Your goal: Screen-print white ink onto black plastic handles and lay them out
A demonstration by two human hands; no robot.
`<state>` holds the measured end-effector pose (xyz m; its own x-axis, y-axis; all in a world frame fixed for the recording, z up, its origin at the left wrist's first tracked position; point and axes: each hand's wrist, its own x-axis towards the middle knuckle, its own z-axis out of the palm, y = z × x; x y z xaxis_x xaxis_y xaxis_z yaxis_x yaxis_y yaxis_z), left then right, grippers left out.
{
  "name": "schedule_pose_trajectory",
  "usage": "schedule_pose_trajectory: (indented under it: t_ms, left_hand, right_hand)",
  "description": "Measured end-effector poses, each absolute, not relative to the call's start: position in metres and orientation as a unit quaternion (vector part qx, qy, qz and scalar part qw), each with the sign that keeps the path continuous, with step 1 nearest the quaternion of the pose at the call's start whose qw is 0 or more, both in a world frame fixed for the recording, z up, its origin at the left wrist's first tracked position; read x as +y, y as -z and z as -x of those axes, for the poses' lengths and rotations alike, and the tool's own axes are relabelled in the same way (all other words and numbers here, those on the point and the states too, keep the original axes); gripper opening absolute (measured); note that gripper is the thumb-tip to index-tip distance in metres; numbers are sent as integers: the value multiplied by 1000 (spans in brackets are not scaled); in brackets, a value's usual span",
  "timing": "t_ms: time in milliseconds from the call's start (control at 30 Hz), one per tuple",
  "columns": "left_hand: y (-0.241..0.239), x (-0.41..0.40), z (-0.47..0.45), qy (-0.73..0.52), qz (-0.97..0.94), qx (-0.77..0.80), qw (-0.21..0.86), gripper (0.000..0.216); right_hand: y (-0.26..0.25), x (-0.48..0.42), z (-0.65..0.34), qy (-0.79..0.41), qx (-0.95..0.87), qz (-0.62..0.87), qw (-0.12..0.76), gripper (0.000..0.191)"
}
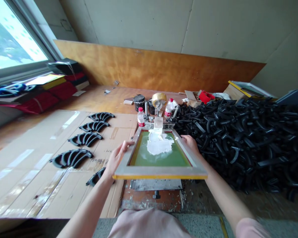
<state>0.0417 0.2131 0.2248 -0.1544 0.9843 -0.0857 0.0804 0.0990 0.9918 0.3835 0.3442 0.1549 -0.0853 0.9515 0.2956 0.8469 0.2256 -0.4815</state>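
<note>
The frame [161, 172] sits in the centre of the picture, lifted at the near edge above a metal plate [159, 184]. Its green mesh has a white ink patch [159, 145] w/ a squeegee [158, 125] at the far end. The left hand [115, 158] is closed on the frame's left rail, thumb on top. The right hand [191, 142] grips the right rail, fingers curled round it. Left of centre, 5 groups of black curved parts [71, 158] lie in a row on cardboard [27, 158]. At right is a big pile of the same parts [250, 138]. Behind the frame stand 2 bottles [140, 117], a jar [139, 101] and a tape roll [159, 98].
</note>
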Motion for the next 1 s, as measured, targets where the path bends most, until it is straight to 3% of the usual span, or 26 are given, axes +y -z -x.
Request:
schedule_pose_trajectory:
  t_ms: [100,167,233,300,400,500,633,733,867,1000]
  left_hand:
    - [-174,187,-44,-428,-419,616,512,67]
    - [-143,179,-48,-417,-401,639,506,75]
    - [-121,177,-51,-414,-402,656,486,77]
    - [-109,178,-52,-413,-410,660,475,74]
    - [-102,180,-52,-418,-412,658,472,69]
    - [-96,180,-50,-422,-402,651,486,67]
    - [-90,180,-50,-423,-394,647,497,67]
    - [-91,180,-50,-423,-398,650,490,66]
    - [-97,180,-51,-423,-400,657,479,66]
    - [-104,179,-52,-433,-389,647,492,66]
  right_hand:
    - [-176,366,-372,-68,-752,582,303,31]
    - [-184,375,-340,-37,-799,524,293,46]
    - [-186,382,-302,-4,-838,486,247,53]
    - [-183,384,-272,5,-854,487,182,42]
    - [-172,379,-255,-17,-856,506,101,17]
    - [-160,358,-263,-31,-886,454,84,6]
    - [-161,327,-288,-39,-945,312,96,18]
    - [-171,325,-296,-70,-960,256,88,13]
    - [-170,331,-287,-50,-936,328,118,8]
    - [-155,313,-286,-26,-932,334,138,18]
